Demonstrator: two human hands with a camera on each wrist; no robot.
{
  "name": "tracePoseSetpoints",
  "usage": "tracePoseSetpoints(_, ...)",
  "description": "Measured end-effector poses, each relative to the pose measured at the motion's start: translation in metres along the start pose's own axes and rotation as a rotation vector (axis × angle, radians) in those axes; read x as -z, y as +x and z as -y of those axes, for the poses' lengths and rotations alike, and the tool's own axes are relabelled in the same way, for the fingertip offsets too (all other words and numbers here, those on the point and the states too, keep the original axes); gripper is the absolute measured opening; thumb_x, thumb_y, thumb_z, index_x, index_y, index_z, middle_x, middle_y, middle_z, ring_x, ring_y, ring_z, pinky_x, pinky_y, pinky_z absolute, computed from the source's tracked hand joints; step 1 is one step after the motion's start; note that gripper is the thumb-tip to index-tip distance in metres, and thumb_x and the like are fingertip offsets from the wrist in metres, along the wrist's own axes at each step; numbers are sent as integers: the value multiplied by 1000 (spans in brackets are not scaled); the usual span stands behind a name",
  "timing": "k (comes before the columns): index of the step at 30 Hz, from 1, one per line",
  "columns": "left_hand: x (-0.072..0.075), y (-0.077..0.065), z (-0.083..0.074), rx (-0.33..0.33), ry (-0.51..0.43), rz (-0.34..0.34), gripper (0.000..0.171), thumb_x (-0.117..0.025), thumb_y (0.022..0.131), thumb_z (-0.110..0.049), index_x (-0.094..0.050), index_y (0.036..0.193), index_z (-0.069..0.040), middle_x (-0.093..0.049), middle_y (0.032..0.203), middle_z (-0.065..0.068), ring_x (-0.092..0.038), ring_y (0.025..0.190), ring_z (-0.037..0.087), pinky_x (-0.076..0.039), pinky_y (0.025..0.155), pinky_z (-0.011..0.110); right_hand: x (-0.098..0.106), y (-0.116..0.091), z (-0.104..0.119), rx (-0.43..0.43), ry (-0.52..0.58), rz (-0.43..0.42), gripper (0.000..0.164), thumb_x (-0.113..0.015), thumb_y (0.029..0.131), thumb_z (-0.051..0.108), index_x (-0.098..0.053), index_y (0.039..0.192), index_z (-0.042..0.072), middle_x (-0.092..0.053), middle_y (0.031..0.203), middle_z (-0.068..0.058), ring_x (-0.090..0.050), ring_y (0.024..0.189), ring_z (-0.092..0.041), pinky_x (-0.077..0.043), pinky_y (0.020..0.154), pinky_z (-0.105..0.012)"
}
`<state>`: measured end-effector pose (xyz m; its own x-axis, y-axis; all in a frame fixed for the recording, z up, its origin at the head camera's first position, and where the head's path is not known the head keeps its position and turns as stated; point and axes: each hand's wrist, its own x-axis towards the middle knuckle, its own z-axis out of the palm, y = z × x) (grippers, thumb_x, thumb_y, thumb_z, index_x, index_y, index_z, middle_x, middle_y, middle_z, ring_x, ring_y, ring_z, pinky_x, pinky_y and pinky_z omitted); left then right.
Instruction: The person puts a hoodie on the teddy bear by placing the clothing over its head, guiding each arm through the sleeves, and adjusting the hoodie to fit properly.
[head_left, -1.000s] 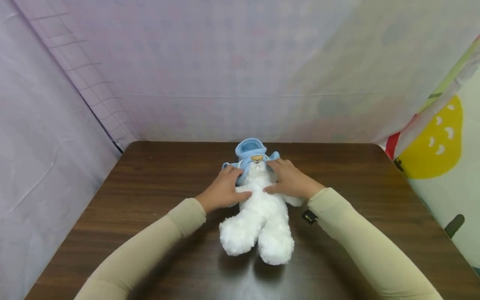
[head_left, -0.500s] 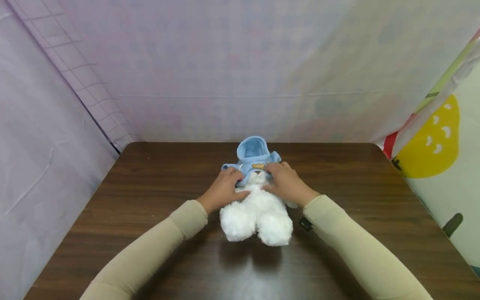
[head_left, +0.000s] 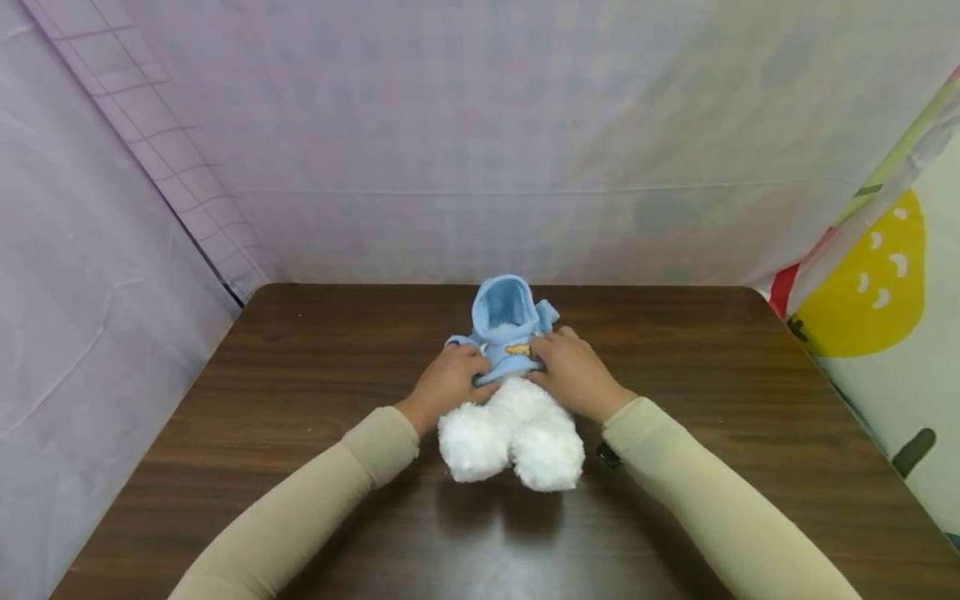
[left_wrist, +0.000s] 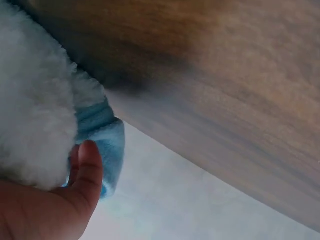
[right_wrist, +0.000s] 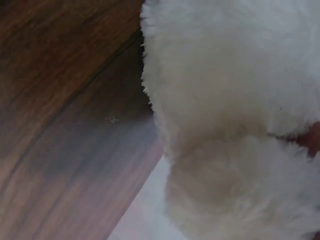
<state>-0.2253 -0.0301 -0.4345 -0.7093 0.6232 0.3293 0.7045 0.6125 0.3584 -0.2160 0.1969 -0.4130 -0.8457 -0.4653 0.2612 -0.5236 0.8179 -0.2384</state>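
A white plush toy (head_left: 517,417) lies on its back, legs toward me. Its head end is inside a small light-blue hoodie (head_left: 497,340) with a yellow-orange patch on the front. My left hand (head_left: 447,385) grips the hoodie's hem on the left side. On the right side my right hand (head_left: 576,375) pinches the same hem, thumb near the fur. The toy's face is hidden by the cloth. In the left wrist view blue cloth (left_wrist: 114,150) shows behind my fingers. White fur (right_wrist: 215,100) fills much of the right wrist view, hiding most of that hand.
The brown wooden table (head_left: 337,333) carries the toy near its far edge. A pale curtain (head_left: 480,142) hangs behind the table, and another (head_left: 75,292) stands at the left. A wall with a yellow fruit print (head_left: 877,283) is on the right.
The hoodie has slid toward me over the toy's head, covering the face, while its hood opening came up wider. The toy's legs sit a little farther from me; both hands keep hold.
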Motion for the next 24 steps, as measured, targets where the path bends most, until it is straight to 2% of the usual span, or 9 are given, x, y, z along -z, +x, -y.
tracePoseSetpoints(6,-2,-2,-1,47,13,41,25,-70,93,-28,-58,80,-11,-54,77,1,-53,72,18,-47,67,34,-4,-4,-2,-49,9,-16,30,-80,86,27,-54,76,15,-51,67,4,-49,72,-21,-41,65,-37)
tracePoseSetpoints(10,-3,-3,0,118,-34,89,28,-66,95,-32,-53,80,-13,-49,72,-2,-49,67,15,-44,63,33,-9,-7,-9,-141,96,60,29,-74,91,34,-55,82,15,-50,67,3,-47,61,-17,-40,56,-34)
tracePoseSetpoints(14,-3,-4,2,171,-105,136,31,-65,96,-33,-50,77,-15,-44,67,-4,-45,62,13,-41,60,30,-14,-10,-14,-205,181,140,32,-68,94,38,-50,84,14,-46,65,0,-42,55,-15,-36,53,-32)
tracePoseSetpoints(19,-3,-4,1,200,-140,154,28,-66,95,-32,-51,80,-14,-45,68,-3,-45,63,13,-41,60,30,-14,-11,-11,-184,186,139,30,-68,95,35,-50,85,14,-45,64,0,-41,55,-15,-36,52,-32)
tracePoseSetpoints(24,-2,-4,-3,231,-161,168,23,-65,96,-31,-56,100,-11,-56,79,1,-54,71,17,-47,67,34,-12,-12,-10,-178,172,121,27,-69,95,33,-52,91,13,-48,67,0,-44,55,-15,-38,52,-32)
